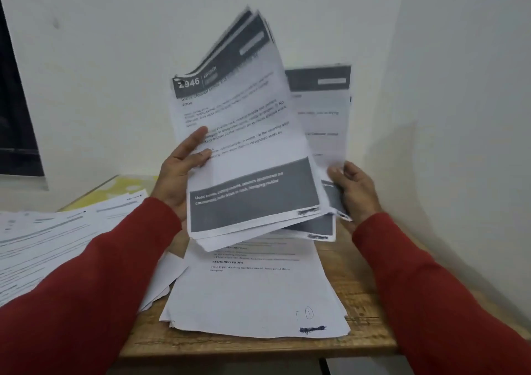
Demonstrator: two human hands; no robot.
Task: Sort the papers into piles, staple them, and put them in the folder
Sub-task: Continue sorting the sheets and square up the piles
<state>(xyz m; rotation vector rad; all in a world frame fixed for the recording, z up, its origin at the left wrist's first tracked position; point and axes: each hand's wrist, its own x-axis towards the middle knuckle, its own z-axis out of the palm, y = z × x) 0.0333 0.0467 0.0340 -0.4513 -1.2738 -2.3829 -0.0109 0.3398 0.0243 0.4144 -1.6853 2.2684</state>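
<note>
My left hand (184, 170) grips a sheaf of printed sheets (244, 121) with grey header and footer bands, held upright above the table, thumb on the front page. My right hand (352, 187) pinches the lower edge of another grey-banded sheet (321, 118) just behind and to the right of that sheaf. Below them a pile of white papers (253, 291) lies flat on the wooden table (359, 294). No stapler shows in view.
A spread of more printed papers (48, 236) covers the table's left side, over a yellow folder-like sheet (126, 186). White walls meet in a corner behind the table. A dark window (14, 121) is at the far left.
</note>
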